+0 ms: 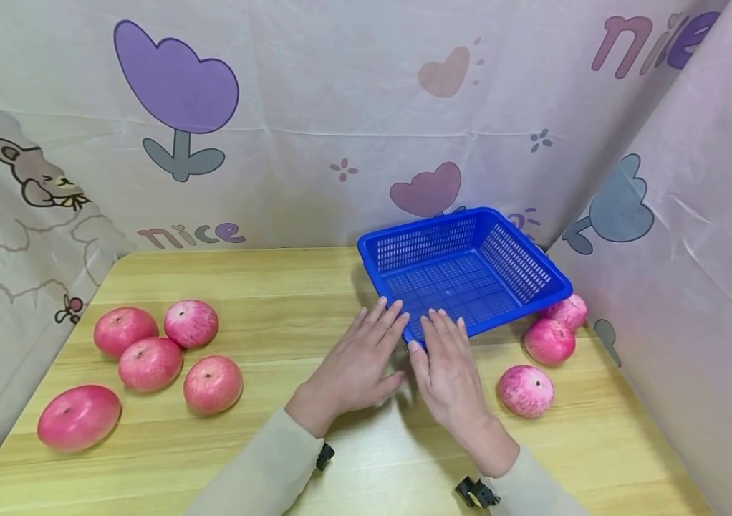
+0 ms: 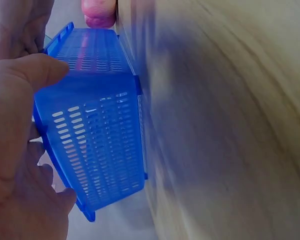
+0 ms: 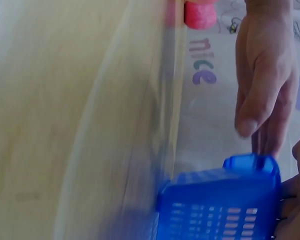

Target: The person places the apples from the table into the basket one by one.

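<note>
A blue basket [image 1: 456, 279] is set upright at the far right corner of the desk [image 1: 282, 308], its mouth turned upward. It is placed askew to the desk edges, with one corner pointed toward the near edge; the rim looks longer from left to right (its true long axis is hard to judge through the foreshortening). The left hand [image 1: 349, 369] is laid with fingers extended against the left rim beside that corner, its thumb held lower and apart from the fingers. The right hand [image 1: 453, 380] is laid with nearly straight fingers over the near rim, its thumb at the corner. The basket is touched by both, with neither seen curled round it.

Eight pink fruits are counted: five [image 1: 150, 364] toward the left edge of the desk, and three [image 1: 526, 390] by its right edge, near the basket. The farthest of those three is partly hidden by the rim. Two pale sleeves [image 1: 276, 459] are cut off at the bottom of the head view, and two black devices [image 1: 477, 493] are half covered at the wrists. In the right wrist view, the basket is cropped and details are blurred.
</note>
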Available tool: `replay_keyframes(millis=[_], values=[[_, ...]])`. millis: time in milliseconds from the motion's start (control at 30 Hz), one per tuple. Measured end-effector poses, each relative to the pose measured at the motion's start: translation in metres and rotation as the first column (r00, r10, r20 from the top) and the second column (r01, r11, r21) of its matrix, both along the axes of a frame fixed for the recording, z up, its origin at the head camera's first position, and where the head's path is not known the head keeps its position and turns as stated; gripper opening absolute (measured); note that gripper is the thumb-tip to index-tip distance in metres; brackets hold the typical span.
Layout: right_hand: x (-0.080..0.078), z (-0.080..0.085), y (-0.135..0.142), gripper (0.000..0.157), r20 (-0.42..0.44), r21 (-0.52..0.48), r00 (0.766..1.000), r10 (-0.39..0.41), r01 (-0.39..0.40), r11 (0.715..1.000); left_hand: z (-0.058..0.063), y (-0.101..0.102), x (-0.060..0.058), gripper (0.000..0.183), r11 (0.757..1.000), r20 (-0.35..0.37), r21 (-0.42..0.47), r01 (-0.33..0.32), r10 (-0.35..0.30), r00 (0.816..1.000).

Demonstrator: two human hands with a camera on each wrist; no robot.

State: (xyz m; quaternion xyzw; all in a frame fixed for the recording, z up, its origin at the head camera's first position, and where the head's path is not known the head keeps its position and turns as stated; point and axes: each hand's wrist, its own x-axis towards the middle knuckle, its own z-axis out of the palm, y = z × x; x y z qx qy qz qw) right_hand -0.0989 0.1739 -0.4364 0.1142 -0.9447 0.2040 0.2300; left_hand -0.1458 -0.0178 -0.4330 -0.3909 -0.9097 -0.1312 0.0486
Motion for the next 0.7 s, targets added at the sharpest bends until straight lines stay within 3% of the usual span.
replay_keyframes(millis=[233, 467, 700], values=[[-0.014, 0.002, 0.029, 0.054, 0.043, -0.060, 0.994, -0.099, 0.102, 0.993, 0.005, 0.003, -0.001, 0.085, 0.999, 0.006, -0.017, 0.030, -0.030, 1.000], [-0.025, 0.008, 0.052, 0.069, 0.129, -0.064, 0.966, -0.225, 0.235, 0.970, 0.007, -0.005, -0.003, 0.082, 1.000, 0.034, -0.023, 0.009, -0.008, 0.999], [-0.032, 0.012, 0.062, 0.077, 0.176, -0.067, 0.951, -0.254, 0.269, 0.961, 0.007, -0.023, -0.004, 0.081, 1.000, 0.039, -0.001, -0.022, 0.022, 0.999]])
